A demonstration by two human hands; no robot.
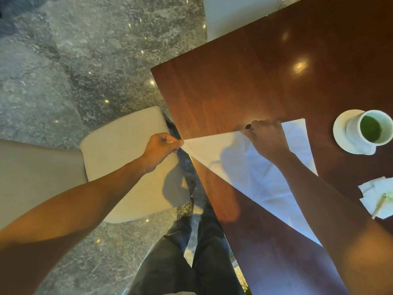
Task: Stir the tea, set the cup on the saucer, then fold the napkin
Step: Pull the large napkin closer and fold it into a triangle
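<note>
A large white cloth napkin [244, 171] lies spread on the dark wooden table [244, 81], one corner pulled out past the table's left edge. My left hand [161, 149] pinches that corner just off the table. My right hand [265, 139] presses down on the napkin's far edge, fingers curled on the cloth. At the right, a white cup [374, 129] of green tea stands on its white saucer [342, 133].
A crumpled paper tissue [376, 194] with a wooden stir stick [379, 206] on it lies at the table's right edge. A beige cushioned chair [119, 158] stands left of the table, under my left hand. My legs stand on the grey stone floor [85, 60].
</note>
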